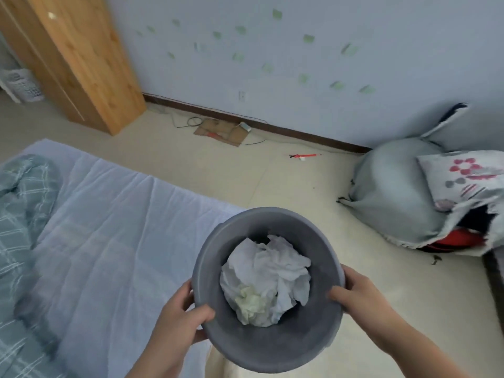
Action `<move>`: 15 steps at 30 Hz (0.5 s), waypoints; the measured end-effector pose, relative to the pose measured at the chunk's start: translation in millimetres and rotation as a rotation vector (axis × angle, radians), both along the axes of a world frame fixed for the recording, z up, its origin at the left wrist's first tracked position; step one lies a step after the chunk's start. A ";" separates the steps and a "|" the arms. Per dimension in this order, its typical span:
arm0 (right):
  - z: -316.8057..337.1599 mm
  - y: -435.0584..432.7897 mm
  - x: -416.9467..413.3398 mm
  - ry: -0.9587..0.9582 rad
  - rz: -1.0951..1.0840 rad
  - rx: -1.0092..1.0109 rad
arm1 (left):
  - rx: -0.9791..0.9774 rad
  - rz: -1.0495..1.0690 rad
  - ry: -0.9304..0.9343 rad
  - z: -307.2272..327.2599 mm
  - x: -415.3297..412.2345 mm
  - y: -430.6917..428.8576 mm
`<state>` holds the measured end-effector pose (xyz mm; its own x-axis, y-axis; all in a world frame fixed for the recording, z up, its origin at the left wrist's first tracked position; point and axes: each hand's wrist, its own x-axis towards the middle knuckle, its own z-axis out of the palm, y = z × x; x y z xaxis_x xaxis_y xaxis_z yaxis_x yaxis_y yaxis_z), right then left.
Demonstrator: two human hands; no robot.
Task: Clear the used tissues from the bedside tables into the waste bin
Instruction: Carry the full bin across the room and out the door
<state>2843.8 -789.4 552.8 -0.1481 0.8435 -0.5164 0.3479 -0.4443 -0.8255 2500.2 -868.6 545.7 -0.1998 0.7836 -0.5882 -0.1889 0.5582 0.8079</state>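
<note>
I hold a round grey waste bin [261, 227] in front of me, above the edge of the bed and the floor. Crumpled white tissues [268, 276] fill its bottom, with a yellowish one at the lower left. My left hand [177, 323] grips the bin's left rim, thumb over the edge. My right hand [354, 293] grips the right rim in the same way. No bedside table is in view.
A bed with a pale blue sheet [109, 227] and a checked quilt [19, 214] lies at the left. Pillows and bedding [409, 197] are piled on the floor at the right. A wooden wardrobe [79, 58] stands far left; cardboard and cables [221, 132] lie by the wall.
</note>
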 end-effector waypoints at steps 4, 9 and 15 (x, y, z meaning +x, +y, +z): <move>2.1 44.3 34.7 0.016 -0.183 0.011 | 0.020 -0.203 0.013 5.8 21.0 105.1; -16.4 110.9 76.5 0.049 -0.355 0.011 | 0.011 -0.377 0.036 -6.1 68.5 225.1; -41.4 231.4 128.7 0.057 -0.389 -0.026 | -0.040 -0.441 0.049 -24.1 119.4 363.6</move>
<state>2972.6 -558.0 511.4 0.1507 0.8290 -0.5386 0.1030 -0.5550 -0.8255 2619.6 -505.0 521.6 0.1196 0.7769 -0.6182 0.1124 0.6081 0.7859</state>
